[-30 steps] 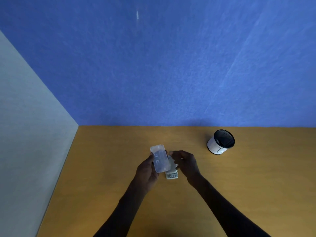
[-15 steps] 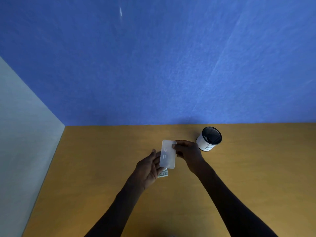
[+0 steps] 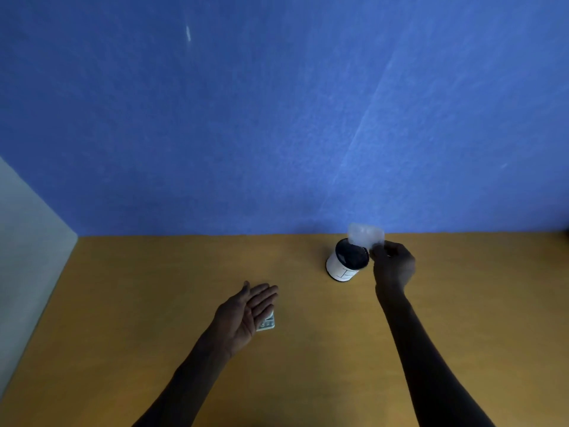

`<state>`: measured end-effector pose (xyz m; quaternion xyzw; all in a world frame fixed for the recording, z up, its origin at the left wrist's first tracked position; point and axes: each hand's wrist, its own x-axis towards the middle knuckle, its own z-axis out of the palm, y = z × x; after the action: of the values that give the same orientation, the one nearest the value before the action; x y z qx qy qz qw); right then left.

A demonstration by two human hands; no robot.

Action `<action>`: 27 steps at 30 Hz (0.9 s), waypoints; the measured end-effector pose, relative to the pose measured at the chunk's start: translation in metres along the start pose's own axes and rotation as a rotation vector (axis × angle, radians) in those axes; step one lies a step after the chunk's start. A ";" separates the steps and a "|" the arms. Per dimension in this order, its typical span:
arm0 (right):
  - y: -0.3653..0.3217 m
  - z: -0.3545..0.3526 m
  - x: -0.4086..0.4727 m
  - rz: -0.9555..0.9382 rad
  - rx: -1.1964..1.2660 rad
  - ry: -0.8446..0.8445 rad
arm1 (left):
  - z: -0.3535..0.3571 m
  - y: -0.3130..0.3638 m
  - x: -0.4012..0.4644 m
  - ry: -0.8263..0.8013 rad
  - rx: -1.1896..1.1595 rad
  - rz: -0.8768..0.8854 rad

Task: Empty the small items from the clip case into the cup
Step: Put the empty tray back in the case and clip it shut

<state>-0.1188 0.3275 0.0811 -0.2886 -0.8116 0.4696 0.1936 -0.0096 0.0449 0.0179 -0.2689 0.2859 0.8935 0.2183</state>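
Observation:
A white cup with a dark inside stands on the wooden table at the back right. My right hand pinches a translucent plastic clip case part and holds it, blurred, over the cup's far rim. My left hand hovers open, palm up, low over the table's middle. Under its fingers lies the other part of the case, a small clear tray with small items showing in it. What the raised part holds cannot be told.
A blue wall rises right behind the table's back edge. A pale grey panel closes off the left side. Bare wood stretches around the cup and both arms.
My right hand carried the translucent case part from the table's middle to the right, up over the cup. My left hand let go of it and opened, staying above the tray part.

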 end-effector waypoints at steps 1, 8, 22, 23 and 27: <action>0.001 -0.002 0.001 -0.073 -0.052 0.041 | 0.000 0.000 0.000 -0.003 0.000 0.004; 0.016 -0.003 -0.006 -0.299 -0.328 -0.049 | 0.001 0.003 -0.002 -0.011 -0.006 0.009; 0.006 -0.007 -0.009 -0.250 -0.285 0.014 | 0.003 0.006 -0.005 -0.016 -0.021 0.012; 0.003 -0.007 -0.010 -0.249 -0.259 0.018 | 0.003 0.005 -0.005 -0.015 -0.021 0.010; -0.012 -0.003 -0.016 -0.182 -0.141 -0.059 | 0.007 0.005 -0.004 -0.004 -0.003 0.008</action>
<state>-0.1083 0.3146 0.0927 -0.2127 -0.8707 0.4002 0.1909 -0.0117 0.0448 0.0276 -0.2663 0.2855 0.8952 0.2148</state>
